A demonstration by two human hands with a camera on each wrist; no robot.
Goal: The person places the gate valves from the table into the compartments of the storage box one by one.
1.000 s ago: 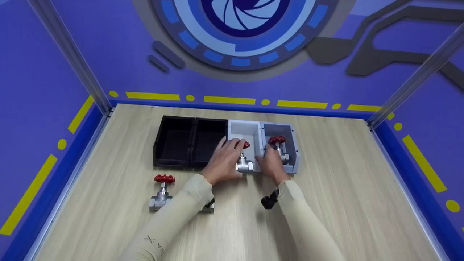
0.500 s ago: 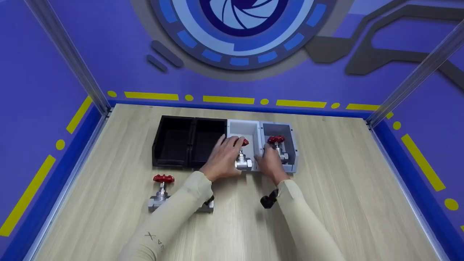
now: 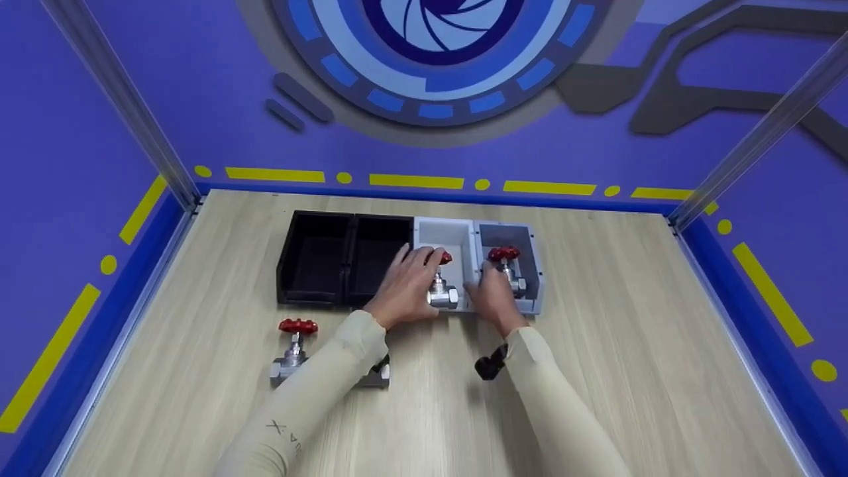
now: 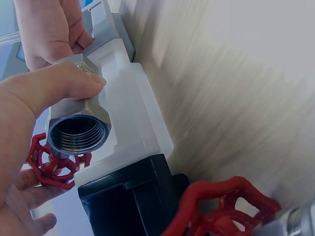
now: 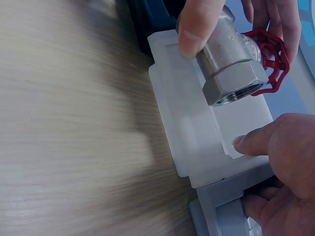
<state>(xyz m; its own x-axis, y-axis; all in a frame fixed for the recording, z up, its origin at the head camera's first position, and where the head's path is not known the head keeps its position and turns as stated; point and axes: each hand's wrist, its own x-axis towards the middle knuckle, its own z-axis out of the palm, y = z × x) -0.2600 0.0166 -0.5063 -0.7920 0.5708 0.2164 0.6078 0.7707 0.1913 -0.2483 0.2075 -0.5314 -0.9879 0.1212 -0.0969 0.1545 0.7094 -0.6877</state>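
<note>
My left hand holds a metal gate valve with a red handwheel at the front of the white bin. In the left wrist view its thumb lies across the valve's body, whose threaded end faces the camera; its other fingers are by the handwheel. My right hand grips the wall between the white bin and the grey bin. Its thumb is on the white side and its fingers curl into the grey bin. Another red-wheeled valve stands in the grey bin, partly behind that hand.
Two black bins join the white one on its left. On the table, a red-wheeled valve stands front left, and another metal valve end shows from behind the left forearm. Blue-purple walls enclose the table.
The left hand and its valve have shifted slightly away from me and left over the white bin. The right hand keeps its place on the bin wall. The head view has drifted a little.
</note>
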